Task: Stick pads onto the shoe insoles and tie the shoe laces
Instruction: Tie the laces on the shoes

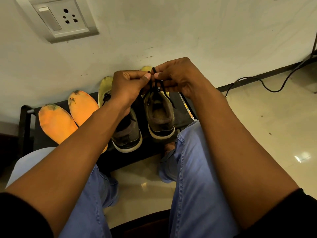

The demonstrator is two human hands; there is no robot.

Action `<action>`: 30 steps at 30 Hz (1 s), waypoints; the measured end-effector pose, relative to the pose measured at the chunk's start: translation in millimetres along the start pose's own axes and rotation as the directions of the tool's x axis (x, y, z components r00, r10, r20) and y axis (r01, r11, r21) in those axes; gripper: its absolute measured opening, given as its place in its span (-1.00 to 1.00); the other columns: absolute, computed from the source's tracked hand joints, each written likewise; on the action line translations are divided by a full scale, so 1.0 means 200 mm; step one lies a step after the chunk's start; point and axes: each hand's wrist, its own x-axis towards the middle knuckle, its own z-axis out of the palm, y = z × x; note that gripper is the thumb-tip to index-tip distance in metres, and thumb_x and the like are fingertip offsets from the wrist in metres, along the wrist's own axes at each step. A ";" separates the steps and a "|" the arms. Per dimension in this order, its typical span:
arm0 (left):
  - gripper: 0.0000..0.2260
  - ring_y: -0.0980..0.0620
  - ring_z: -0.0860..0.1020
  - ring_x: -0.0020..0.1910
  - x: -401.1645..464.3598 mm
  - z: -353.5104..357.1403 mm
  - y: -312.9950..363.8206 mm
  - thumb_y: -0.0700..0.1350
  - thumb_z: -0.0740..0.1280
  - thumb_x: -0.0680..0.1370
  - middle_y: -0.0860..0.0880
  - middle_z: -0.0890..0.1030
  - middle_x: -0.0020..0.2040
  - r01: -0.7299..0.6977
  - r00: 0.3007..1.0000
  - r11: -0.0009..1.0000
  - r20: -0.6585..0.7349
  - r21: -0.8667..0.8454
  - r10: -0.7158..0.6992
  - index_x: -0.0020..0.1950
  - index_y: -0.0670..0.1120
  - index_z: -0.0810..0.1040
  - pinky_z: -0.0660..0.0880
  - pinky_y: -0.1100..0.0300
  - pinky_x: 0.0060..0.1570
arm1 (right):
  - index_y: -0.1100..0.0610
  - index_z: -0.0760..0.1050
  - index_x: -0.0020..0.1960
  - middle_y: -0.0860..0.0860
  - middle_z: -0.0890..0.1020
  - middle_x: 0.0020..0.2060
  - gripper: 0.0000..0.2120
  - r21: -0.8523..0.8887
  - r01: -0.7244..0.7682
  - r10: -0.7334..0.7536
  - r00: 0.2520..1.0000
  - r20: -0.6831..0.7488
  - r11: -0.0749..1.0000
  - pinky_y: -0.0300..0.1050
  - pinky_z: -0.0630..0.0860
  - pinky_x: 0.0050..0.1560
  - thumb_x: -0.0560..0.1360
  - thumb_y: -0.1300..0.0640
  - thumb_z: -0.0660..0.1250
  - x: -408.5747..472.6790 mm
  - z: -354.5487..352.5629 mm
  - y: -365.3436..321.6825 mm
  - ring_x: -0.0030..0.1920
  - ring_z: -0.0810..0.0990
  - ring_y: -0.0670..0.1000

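Tying black lace point(155, 85) over right shoe point(160, 115).
Left hand point(127, 88) and right hand point(176, 75) raised together, fingers point(147, 76) pinching lace.

I count two shoes point(145, 121) on the black table point(181, 115), two orange insoles point(68, 115) left of the shoes, two yellow insoles point(105, 85) behind them, and one wall socket point(61, 18) above.

Two shoes point(144, 121) sit side by side on a low rack point(27, 127) at frame centre, against the wall. Two insoles point(68, 115) lie left of them on the rack. Both hands, the left hand point(128, 88) and right hand point(176, 76), meet above the right-hand shoe, pinching its lace point(154, 83); a wall socket point(60, 18) is at upper left.
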 end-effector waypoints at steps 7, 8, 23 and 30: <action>-0.80 0.00 0.73 -0.06 0.03 0.00 -0.02 -0.27 0.47 0.53 -0.09 0.75 -0.06 -0.013 1.000 0.999 0.002 0.040 0.013 0.15 -0.15 0.72 0.66 0.02 0.08 | 0.21 0.67 0.00 0.17 0.75 -0.17 -0.91 -0.072 0.025 -0.028 0.999 -0.042 0.997 0.01 0.71 -0.07 0.49 0.29 0.49 0.02 0.01 0.02 -0.17 0.76 0.11; -0.74 0.02 0.73 -0.04 0.03 0.00 -0.01 -0.33 0.45 0.52 -0.08 0.74 -0.04 0.009 1.000 0.999 0.029 0.042 -0.010 0.20 -0.16 0.69 0.66 0.05 0.10 | 0.22 0.67 0.02 0.17 0.75 -0.16 -0.89 -0.076 0.024 -0.027 0.999 -0.038 0.997 -0.04 0.71 -0.12 0.50 0.30 0.48 0.02 0.01 0.02 -0.19 0.76 0.10; -0.59 0.05 0.74 -0.11 0.02 -0.04 0.04 -0.33 0.50 0.48 -0.03 0.75 -0.17 0.024 0.999 0.998 0.035 0.052 -0.026 0.32 -0.10 0.64 0.66 0.12 0.02 | 0.10 0.67 -0.02 0.10 0.74 -0.24 -0.80 -0.086 0.062 -0.064 0.998 -0.014 0.994 -0.11 0.70 -0.15 0.46 0.37 0.49 0.03 0.01 0.03 -0.22 0.76 0.04; -0.60 0.01 0.74 -0.11 0.02 -0.04 0.02 -0.17 0.53 0.52 -0.10 0.75 -0.09 0.012 1.000 0.999 0.007 0.045 -0.012 0.35 -0.09 0.62 0.68 0.02 0.02 | 0.12 0.67 0.07 0.11 0.74 -0.22 -0.78 -0.088 0.099 -0.101 0.995 -0.017 0.991 -0.15 0.68 -0.21 0.45 0.28 0.53 0.03 0.01 0.03 -0.24 0.76 0.02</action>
